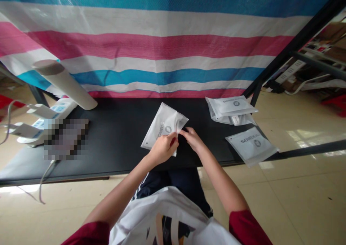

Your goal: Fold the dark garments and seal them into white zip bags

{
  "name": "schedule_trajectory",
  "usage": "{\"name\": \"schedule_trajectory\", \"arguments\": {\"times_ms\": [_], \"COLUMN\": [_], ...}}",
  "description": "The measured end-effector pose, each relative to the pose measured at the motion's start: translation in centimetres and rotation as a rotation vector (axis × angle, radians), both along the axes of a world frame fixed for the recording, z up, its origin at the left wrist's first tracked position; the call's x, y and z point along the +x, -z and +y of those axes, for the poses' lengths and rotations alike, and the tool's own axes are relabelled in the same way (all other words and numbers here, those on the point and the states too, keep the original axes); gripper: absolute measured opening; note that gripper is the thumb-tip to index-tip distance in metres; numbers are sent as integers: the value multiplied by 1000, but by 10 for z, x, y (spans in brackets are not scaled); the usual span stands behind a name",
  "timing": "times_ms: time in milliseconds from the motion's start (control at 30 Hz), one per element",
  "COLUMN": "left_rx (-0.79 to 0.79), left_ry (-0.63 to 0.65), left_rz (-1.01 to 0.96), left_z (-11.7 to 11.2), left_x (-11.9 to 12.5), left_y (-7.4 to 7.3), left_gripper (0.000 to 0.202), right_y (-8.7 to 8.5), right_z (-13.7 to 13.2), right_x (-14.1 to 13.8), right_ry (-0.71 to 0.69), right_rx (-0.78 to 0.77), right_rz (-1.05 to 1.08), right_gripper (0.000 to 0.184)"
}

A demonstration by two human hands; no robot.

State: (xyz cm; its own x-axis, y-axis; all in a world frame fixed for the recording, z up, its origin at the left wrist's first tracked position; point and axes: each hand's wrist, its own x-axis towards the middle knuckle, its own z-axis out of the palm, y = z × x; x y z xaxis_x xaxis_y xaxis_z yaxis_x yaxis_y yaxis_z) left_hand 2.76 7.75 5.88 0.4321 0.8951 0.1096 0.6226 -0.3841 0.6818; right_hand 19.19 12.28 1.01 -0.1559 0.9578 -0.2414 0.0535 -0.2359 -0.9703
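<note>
A frosted white plastic pouch (162, 127) with grey printed lettering is held just above the black table (116, 136), near its front edge. My left hand (163, 148) pinches the pouch's lower right edge with closed fingers. My right hand (192, 138) pinches the same edge from the right, fingertips meeting the left hand's. Both forearms reach in from below.
A stack of similar pouches (231, 109) lies at the table's right end, and a single pouch (251, 145) hangs over the front right corner. A white tube (65, 82) and a power strip (40, 124) with plugs sit at the left. A striped tarp (151, 46) hangs behind.
</note>
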Motion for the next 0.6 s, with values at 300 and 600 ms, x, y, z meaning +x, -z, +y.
{"name": "schedule_trajectory", "arguments": {"times_ms": [300,600], "left_rx": [1,70], "left_ry": [-21,-80], "left_rz": [9,251], "left_z": [0,1], "left_x": [5,7], "left_y": [-3,-4], "left_gripper": [17,18], "right_y": [8,0], "right_z": [-11,12], "right_x": [-26,-35], "right_ry": [-42,-162], "right_rx": [-153,139], "right_rz": [261,-238], "right_gripper": [42,29]}}
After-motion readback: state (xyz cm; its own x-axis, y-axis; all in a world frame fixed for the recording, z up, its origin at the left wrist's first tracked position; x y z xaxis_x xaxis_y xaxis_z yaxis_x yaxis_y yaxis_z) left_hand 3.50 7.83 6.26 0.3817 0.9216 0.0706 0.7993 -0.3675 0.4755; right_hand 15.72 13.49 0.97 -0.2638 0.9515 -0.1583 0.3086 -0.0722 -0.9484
